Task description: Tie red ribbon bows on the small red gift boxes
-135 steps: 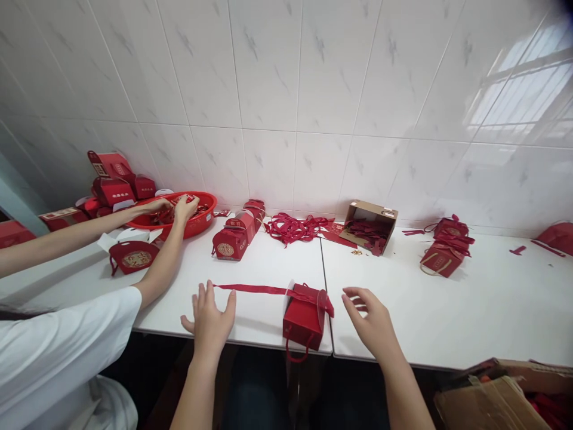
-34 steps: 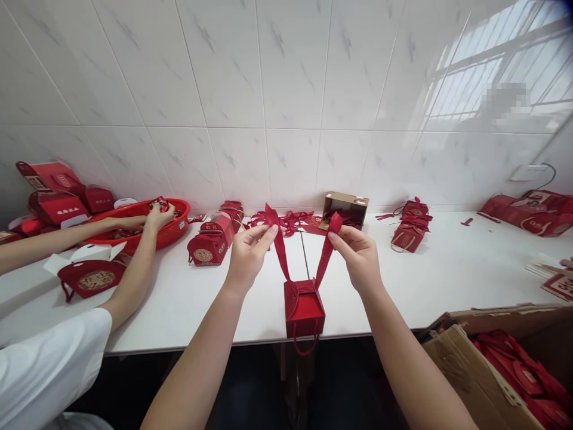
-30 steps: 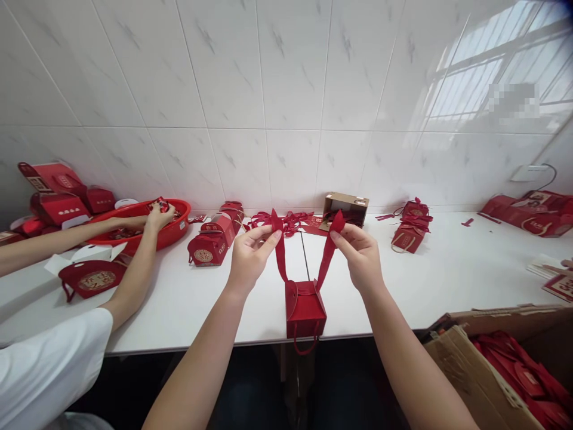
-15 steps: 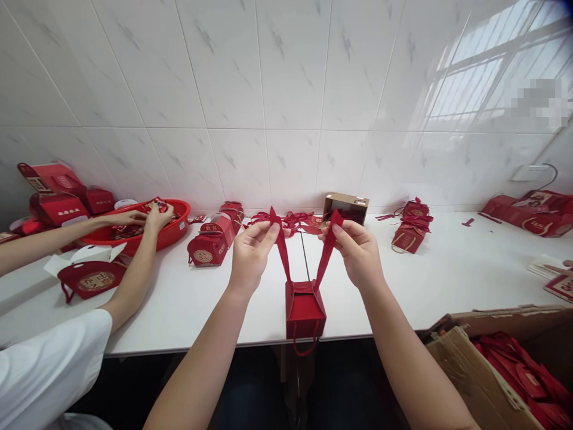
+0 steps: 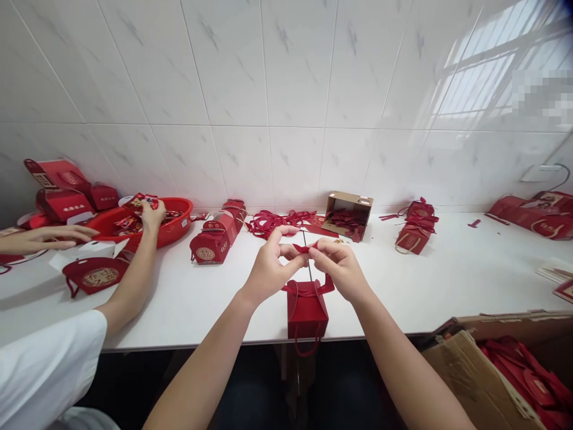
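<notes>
In front of me a small red gift box (image 5: 307,310) stands at the table's front edge, its cord handle hanging over. A dark red ribbon (image 5: 328,283) runs through its top. Above the box my left hand (image 5: 274,263) pinches one part of the ribbon between thumb and fingers. Close against it, my right hand (image 5: 339,266) pinches another part of the same ribbon. The two hands meet at the fingertips, and the ribbon between them is partly hidden by the fingers.
At left a co-worker's hand (image 5: 153,215) holds red packets over a red basin (image 5: 181,230). An open gift box (image 5: 96,276) lies before it. Farther back are loose ribbons (image 5: 273,223), an open carton (image 5: 349,214) and finished boxes (image 5: 416,233). A cardboard box (image 5: 470,382) stands front right.
My hands have come together from apart and lowered slightly, bringing the two ribbon ends together above the box. The co-worker's left hand has moved left, away from the basin; the other lifts packets.
</notes>
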`<state>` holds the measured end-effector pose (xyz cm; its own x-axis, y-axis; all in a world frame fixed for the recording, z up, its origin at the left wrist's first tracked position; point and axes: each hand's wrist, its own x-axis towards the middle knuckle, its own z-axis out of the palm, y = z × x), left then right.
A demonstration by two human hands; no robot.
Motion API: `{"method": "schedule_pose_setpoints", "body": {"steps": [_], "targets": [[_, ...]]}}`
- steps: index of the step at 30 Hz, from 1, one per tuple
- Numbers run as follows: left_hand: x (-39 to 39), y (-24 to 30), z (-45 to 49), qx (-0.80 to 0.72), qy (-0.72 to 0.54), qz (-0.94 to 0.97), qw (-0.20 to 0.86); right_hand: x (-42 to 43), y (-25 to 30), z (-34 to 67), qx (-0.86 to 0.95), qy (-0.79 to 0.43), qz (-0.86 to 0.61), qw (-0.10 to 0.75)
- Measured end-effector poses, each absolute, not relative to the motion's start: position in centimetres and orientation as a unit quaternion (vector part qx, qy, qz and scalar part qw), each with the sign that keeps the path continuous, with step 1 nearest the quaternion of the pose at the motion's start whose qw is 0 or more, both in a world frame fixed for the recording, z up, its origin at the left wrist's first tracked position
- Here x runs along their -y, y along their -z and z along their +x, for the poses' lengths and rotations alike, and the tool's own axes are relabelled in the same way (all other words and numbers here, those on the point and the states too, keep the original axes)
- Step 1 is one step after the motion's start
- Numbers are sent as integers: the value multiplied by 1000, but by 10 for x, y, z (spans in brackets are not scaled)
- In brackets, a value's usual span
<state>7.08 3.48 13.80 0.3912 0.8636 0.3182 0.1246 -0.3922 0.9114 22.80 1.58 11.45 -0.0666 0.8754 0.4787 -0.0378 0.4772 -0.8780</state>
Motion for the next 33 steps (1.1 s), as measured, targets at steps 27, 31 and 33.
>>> {"method": "schedule_pose_setpoints", "body": {"steps": [27, 31, 33], "targets": [[-37, -101, 37, -434, -542, 715, 83, -2, -68, 259, 647, 32, -420, 636], [-44, -66, -9, -542, -509, 668, 38, 15, -25, 306, 544, 46, -566, 617], [-47, -37, -33, -587, -462, 664, 33, 21, 6, 334, 499, 38, -649, 573]]}}
